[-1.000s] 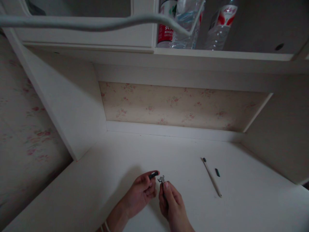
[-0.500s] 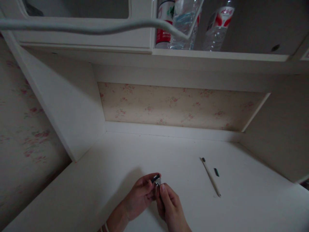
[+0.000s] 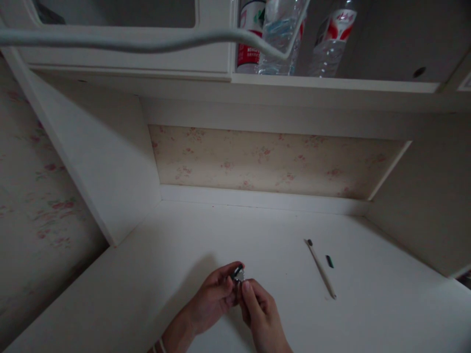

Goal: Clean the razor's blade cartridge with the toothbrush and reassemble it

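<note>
Both hands meet low in the middle of the view, over the white desktop. A small black-and-silver object (image 3: 239, 274) with a shiny metal part sits between them; its exact kind is too small and dim to make out. My left hand (image 3: 211, 300) is closed on it from the left, thumb and curled fingers around its dark upper part. From the right, my right hand (image 3: 262, 311) pinches its lower end between thumb and bent forefinger. The fingertips hide much of the object.
To the right on the desktop (image 3: 257, 235) lie a slim pale pen-like stick (image 3: 322, 270) with a dark end and a short dark green piece (image 3: 329, 261). A grey-white tube (image 3: 147, 41) crosses the upper cabinet. Plastic bottles (image 3: 334, 41) stand on its shelf.
The black-and-silver object has tilted slightly between my fingers, and its metal part faces up a little more. My right hand has shifted very slightly; things on the desktop stay put.
</note>
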The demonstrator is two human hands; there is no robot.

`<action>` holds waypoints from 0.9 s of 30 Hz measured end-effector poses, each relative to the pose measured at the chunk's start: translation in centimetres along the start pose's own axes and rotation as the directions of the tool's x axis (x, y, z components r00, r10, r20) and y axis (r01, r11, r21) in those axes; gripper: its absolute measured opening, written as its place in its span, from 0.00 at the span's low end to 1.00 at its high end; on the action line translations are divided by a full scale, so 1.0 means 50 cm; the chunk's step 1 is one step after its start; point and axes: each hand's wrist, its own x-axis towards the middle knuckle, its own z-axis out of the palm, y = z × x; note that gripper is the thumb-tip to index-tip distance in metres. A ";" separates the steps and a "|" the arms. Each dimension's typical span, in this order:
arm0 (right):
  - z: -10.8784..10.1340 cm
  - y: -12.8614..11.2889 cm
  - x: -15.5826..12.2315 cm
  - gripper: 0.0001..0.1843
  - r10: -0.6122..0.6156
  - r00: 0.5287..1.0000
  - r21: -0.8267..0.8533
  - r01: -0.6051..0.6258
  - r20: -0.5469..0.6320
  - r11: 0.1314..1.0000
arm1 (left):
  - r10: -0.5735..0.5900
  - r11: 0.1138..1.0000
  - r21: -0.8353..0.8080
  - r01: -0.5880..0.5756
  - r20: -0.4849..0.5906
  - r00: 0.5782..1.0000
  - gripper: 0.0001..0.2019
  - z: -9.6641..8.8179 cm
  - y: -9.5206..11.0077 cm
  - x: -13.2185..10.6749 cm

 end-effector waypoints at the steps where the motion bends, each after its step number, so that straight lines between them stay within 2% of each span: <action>1: 0.000 -0.004 0.000 0.27 -0.005 1.000 -0.005 0.005 0.000 1.000 | -0.003 1.000 0.009 0.003 0.012 1.000 0.23 0.000 0.001 -0.001; 5: 0.000 -0.011 0.000 0.28 -0.012 1.000 -0.023 0.012 0.007 1.000 | -0.007 0.999 0.049 0.004 0.067 0.998 0.22 0.001 0.006 -0.003; 12: -0.007 -0.008 0.006 0.28 0.011 0.998 0.010 -0.012 0.065 1.000 | 0.047 0.980 0.187 -0.071 0.130 0.990 0.26 -0.011 0.013 -0.001; 16: -0.017 -0.010 0.013 0.29 0.067 0.990 0.054 -0.074 0.121 0.996 | 0.066 0.938 0.325 -0.120 0.172 0.983 0.26 -0.025 0.018 -0.001; 21: -0.031 -0.020 0.023 0.30 0.159 0.966 0.091 -0.180 0.203 0.979 | 0.101 0.827 0.524 -0.203 0.217 0.971 0.24 -0.026 0.037 -0.004; 27: -0.036 -0.014 0.023 0.29 0.235 0.931 0.159 -0.286 0.280 0.945 | 0.040 0.812 0.563 -0.158 0.216 0.976 0.24 -0.034 0.048 -0.009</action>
